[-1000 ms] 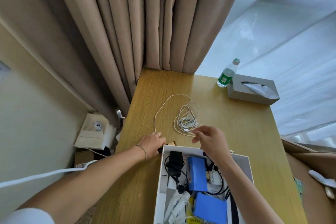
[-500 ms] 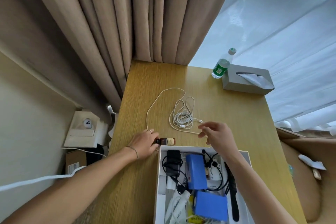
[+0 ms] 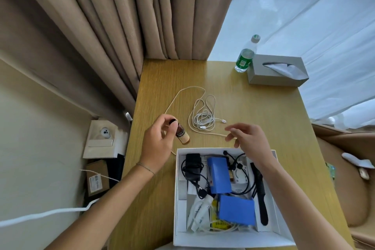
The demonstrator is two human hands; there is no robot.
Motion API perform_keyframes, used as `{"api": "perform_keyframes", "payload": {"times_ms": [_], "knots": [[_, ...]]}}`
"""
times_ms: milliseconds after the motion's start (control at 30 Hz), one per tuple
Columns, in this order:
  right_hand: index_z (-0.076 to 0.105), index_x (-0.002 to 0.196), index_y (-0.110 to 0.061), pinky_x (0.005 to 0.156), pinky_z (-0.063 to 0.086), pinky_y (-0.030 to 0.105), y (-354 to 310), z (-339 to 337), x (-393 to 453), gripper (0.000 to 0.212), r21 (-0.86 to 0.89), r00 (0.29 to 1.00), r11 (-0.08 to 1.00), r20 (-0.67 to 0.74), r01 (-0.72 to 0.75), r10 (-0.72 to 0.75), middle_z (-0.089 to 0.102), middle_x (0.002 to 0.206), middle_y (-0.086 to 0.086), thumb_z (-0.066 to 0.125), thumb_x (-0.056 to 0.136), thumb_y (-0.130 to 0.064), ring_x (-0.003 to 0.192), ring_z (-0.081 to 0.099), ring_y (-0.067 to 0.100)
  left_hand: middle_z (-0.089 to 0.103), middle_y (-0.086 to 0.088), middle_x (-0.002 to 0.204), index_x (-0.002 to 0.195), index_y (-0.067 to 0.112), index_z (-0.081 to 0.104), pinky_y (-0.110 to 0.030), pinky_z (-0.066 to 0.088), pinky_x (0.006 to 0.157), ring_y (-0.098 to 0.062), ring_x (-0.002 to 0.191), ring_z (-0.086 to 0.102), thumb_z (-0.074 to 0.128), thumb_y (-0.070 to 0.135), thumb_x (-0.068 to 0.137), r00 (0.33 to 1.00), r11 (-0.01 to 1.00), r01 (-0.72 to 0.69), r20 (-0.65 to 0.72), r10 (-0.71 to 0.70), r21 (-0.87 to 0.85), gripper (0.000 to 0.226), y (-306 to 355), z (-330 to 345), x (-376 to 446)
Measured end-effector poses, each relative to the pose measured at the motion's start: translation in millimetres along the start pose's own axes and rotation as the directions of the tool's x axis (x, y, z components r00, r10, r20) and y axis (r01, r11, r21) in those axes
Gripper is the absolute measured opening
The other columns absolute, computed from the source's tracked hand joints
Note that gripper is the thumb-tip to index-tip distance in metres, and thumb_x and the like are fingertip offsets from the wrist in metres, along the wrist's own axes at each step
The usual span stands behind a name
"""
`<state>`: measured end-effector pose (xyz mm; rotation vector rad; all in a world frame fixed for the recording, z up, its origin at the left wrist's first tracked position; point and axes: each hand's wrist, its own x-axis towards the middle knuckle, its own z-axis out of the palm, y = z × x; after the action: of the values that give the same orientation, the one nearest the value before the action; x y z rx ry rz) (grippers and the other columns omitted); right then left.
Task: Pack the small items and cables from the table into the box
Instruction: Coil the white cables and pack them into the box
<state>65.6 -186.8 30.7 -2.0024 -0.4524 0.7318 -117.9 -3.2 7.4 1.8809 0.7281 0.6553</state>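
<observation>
Now small bottle (image 3: 182, 133) in left hand (image 3: 157, 144)

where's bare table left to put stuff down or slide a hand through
Bare wood runs between the coiled white cable and the grey tissue box, and left of the white cardboard box. That box is crowded.

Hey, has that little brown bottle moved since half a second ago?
Yes. The bottle lay against the box's far left corner; now the left hand holds it by the cap, lifted farther from the box, nearer the cable.
</observation>
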Motion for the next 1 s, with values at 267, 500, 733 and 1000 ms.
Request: {"api": "perform_keyframes", "payload": {"times_ms": [267,500,733,1000], "knots": [[0.077,0.094,-0.012,0.054,0.050,0.014,11.6,-0.7,-23.2,0.023,0.142,0.996,0.990,0.086,-0.021,0.009,0.077,0.075,0.009,0.055,0.099,-0.005,0.058,0.064,0.001,0.069,0.013,0.084,0.108,0.023,0.068,-0.021,0.051,0.060,-0.008,0.072,0.066,0.055,0.039,0.100,0.955,0.984,-0.071,0.297,0.019,0.166,0.023,45.3,11.6,-57.5],[0.077,0.092,-0.013,0.060,0.049,0.027,31.6,6.4,-32.9,0.024,0.215,0.985,0.975,0.174,-0.057,0.019,0.076,0.071,0.008,0.055,0.100,-0.006,0.065,0.065,0.014,0.070,0.010,0.085,0.104,0.027,0.067,-0.032,0.057,0.069,-0.005,0.077,0.065,0.058,0.048,0.095,0.845,0.905,-0.007,0.486,-0.222,0.426,0.024,42.6,45.7,-101.8],[0.077,0.091,-0.013,0.064,0.049,0.030,39.7,0.7,-33.8,0.026,0.247,0.978,0.968,0.209,-0.041,-0.012,0.076,0.072,0.009,0.054,0.099,-0.005,0.067,0.064,0.017,0.069,-0.003,0.084,0.095,0.019,0.066,-0.035,0.052,0.066,-0.021,0.078,0.063,0.055,0.049,0.096,0.770,0.682,-0.115,0.499,-0.398,0.722,0.033,32.4,97.2,-129.0],[0.076,0.092,-0.010,0.048,0.044,0.012,31.9,-23.9,-12.9,0.025,0.220,0.983,0.975,0.182,-0.001,-0.040,0.075,0.071,0.006,0.053,0.099,-0.004,0.049,0.057,-0.001,0.065,-0.007,0.097,0.096,0.015,0.068,-0.031,0.037,0.067,-0.025,0.091,0.063,0.053,0.046,0.097,0.792,0.535,-0.230,0.476,-0.382,0.813,0.035,26.2,123.0,-136.6]]}}
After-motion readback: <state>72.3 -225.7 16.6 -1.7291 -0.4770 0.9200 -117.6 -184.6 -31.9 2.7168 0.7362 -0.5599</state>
